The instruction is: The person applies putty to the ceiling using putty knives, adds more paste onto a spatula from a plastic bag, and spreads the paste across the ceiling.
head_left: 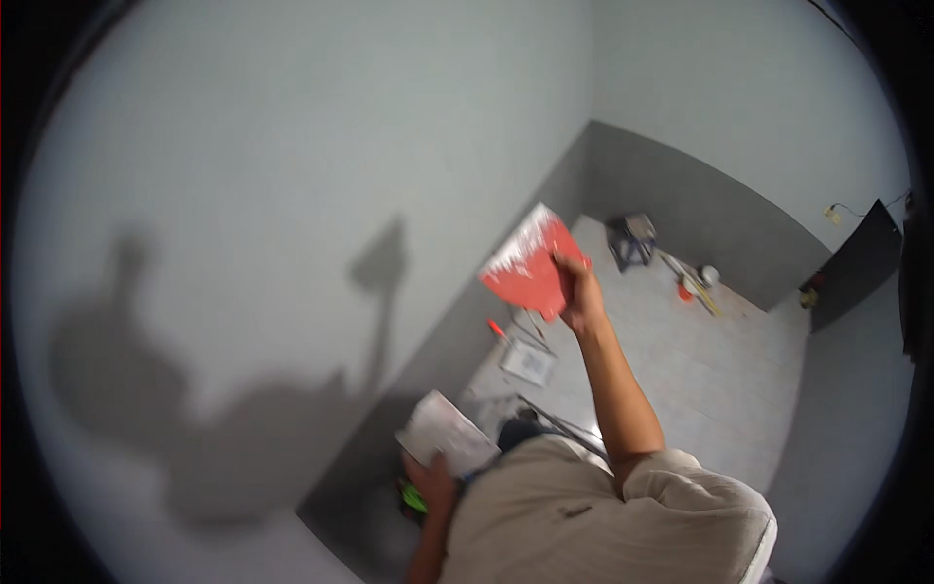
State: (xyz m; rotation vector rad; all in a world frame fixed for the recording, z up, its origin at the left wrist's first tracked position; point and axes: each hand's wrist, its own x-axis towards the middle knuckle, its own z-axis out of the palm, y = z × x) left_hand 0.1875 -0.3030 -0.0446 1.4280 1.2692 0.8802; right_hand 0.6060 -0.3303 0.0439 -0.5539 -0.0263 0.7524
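My right hand (581, 297) is raised over the room with its fingers closed round a red putty spreader (533, 271). White putty is smeared along the blade's wide edge, which faces the pale wall (292, 146) and looks apart from it. Low and near my body, my left hand (433, 479) grips a whitish, roughly rectangular board (449, 431), close to the wall's dark grey lower band (428, 360). Its surface looks smeared, but blur hides the detail. Part of the fingers of my left hand is hidden behind the board.
Beyond my arm, a small dark stool (634, 240) stands near the far corner. Long strips (693, 282), an orange item (686, 291) and a round pale container (709, 275) lie by the far wall. Below the spreader are a white tray (528, 362) and a red-handled tool (496, 329).
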